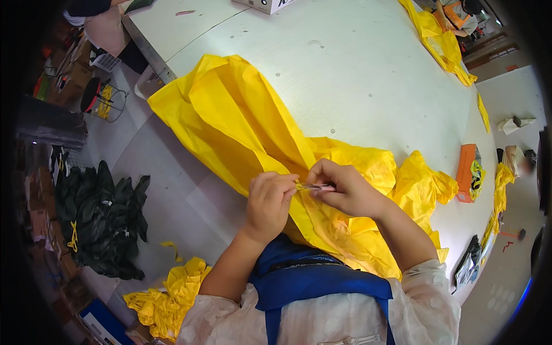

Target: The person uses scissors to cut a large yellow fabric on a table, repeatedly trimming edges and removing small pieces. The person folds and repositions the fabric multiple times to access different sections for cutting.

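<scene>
A large piece of thin yellow fabric (230, 109) lies bunched over the near edge of the table and down to my lap. My left hand (268, 201) is closed, pinching a small bit of the yellow material by its fingertips. Close beside it, my right hand (351, 187) grips small thread snips (322, 187) with pinkish handles. The blades point left, at the bit pinched by my left fingers. Whether they are cutting is too small to tell.
The white table (345, 75) carries a white box (267, 4) at the far edge and an orange box (468, 172) on the right. Dark green fabric (106, 218) and crumpled yellow fabric (172, 299) lie on the floor at left, near a stool (103, 100). Other people work around the table.
</scene>
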{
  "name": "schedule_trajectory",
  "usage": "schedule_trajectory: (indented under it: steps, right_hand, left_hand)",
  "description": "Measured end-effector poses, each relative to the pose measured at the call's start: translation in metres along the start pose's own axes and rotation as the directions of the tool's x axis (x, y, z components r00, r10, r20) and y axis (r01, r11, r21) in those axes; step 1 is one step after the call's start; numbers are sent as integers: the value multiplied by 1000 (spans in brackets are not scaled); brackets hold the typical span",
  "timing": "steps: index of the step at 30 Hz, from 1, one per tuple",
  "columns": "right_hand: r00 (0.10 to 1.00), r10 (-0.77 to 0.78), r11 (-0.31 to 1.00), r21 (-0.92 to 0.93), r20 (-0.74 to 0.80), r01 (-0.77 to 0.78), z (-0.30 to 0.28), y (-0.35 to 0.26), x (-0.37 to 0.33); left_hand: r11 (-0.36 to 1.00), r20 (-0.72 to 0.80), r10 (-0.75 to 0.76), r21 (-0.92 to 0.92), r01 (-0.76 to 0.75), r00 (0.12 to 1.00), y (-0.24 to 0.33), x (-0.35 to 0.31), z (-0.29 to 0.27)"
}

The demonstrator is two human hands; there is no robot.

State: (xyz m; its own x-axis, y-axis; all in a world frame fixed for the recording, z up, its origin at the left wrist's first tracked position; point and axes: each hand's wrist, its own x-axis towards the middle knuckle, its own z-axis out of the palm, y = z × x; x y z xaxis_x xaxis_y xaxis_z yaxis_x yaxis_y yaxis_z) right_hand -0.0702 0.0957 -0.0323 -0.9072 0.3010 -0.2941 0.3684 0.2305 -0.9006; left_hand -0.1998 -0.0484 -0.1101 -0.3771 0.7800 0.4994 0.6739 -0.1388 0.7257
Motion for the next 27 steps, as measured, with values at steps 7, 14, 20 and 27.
schedule_trajectory:
  steps: [7,14,20,27]
  right_hand:
    - [1000,20,1000,-23,-21,-20,-2,1,-5]
    - [998,19,986,-164,-57,-28,-2,-4,-10]
    - [973,-87,985,-165,-216,51,7,7,-18]
    - [895,-98,995,-74,-436,73,20,33,-32]
  left_hand:
    - [1000,-2,9,-23,-9,1000,12,9,1]
    - [997,81,73,21,-75,994,18,13,0]
    - [992,138,61,-117,-45,988,19,15,8]
    - [983,286,-17,-173,69,958,22,36,11]
